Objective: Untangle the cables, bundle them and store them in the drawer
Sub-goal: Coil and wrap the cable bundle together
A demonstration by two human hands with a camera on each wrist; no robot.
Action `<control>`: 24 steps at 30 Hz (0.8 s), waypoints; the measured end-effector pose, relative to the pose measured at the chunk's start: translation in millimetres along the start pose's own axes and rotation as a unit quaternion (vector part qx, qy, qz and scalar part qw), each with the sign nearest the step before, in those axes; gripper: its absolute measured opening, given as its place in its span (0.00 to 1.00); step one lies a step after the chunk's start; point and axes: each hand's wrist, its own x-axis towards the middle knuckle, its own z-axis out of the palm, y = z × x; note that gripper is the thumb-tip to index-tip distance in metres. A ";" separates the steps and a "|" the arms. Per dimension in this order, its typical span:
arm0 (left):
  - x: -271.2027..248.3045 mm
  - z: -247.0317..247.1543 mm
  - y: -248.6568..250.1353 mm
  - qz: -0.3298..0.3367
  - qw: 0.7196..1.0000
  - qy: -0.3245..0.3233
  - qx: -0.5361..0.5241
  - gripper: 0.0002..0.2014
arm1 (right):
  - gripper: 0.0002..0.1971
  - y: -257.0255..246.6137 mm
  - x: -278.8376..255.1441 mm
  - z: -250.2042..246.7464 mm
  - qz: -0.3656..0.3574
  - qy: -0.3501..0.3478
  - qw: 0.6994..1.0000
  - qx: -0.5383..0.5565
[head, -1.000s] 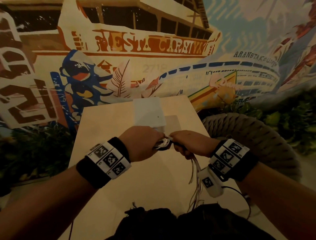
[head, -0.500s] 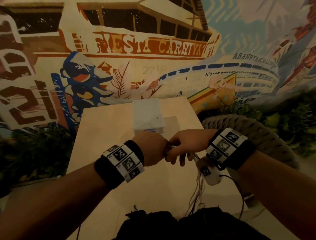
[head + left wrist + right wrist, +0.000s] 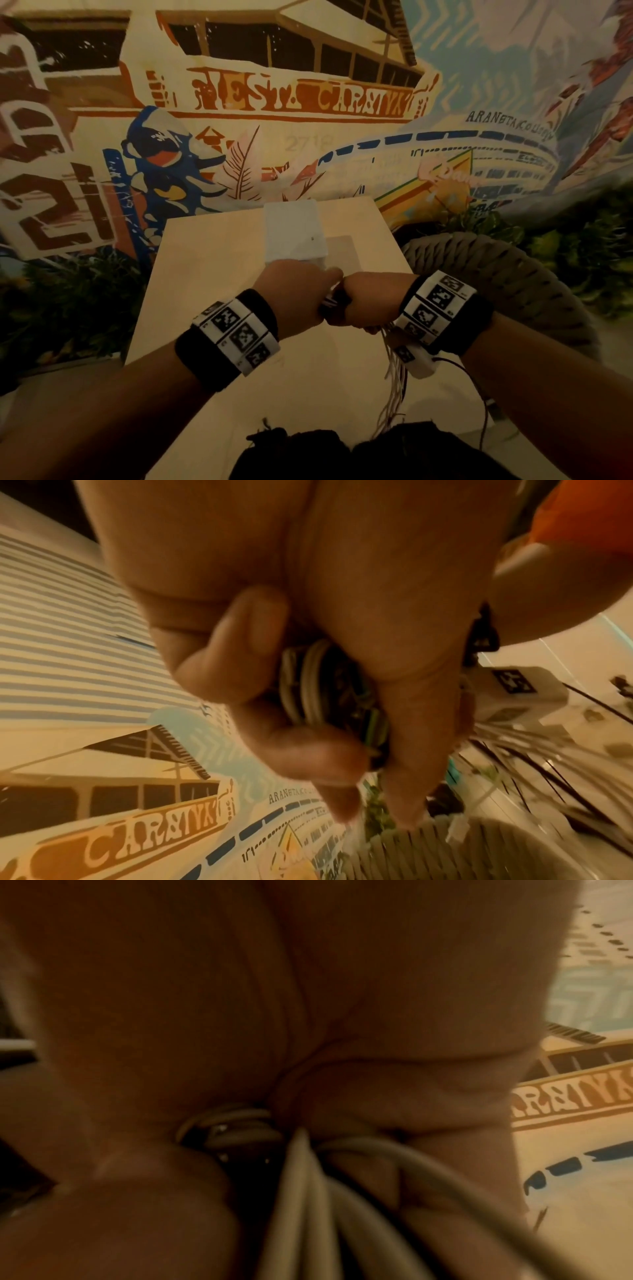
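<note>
A bundle of white and dark cables (image 3: 334, 303) sits between my two hands above the pale wooden table (image 3: 212, 260). My left hand (image 3: 294, 301) grips one end of the cable bundle (image 3: 318, 685), fingers curled round its coiled loops. My right hand (image 3: 370, 301) grips the other side of the cable bundle (image 3: 236, 1126), knuckle to knuckle with the left. Loose cable strands (image 3: 394, 380) hang from under the right wrist toward the table's near edge. A small white drawer box (image 3: 294, 229) stands on the table just beyond the hands.
A thick woven rope basket (image 3: 507, 274) stands right of the table. Green plants (image 3: 61, 301) flank the table on both sides. A painted mural wall (image 3: 274, 102) rises behind. Dark clothing (image 3: 342, 452) lies at the near edge.
Both hands have moved up and away from me toward the white box and closed tight together, hiding most of the bundle. The right wrist has rolled so its marker band faces up.
</note>
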 end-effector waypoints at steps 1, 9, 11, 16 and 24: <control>-3.1 -0.4 -4.3 0.008 0.999 0.026 -0.031 0.26 | 0.15 3.2 -2.3 -2.0 -0.010 -0.004 1.000 0.021; -15.8 10.6 -38.9 0.033 0.858 0.080 -0.506 0.55 | 0.15 12.8 -16.8 -15.4 -0.126 0.039 0.973 0.189; -12.9 5.3 -29.3 0.092 0.836 0.079 -0.535 0.31 | 0.18 6.2 -17.0 -16.6 -0.159 0.040 0.964 0.208; -6.2 -13.3 -8.1 0.143 0.692 0.084 -0.703 0.21 | 0.16 -9.1 -20.3 -19.7 -0.199 0.050 0.949 0.241; -1.0 -24.6 -12.4 0.115 0.654 0.185 -0.725 0.08 | 0.10 -9.9 -10.4 -9.2 -0.226 0.094 0.940 0.238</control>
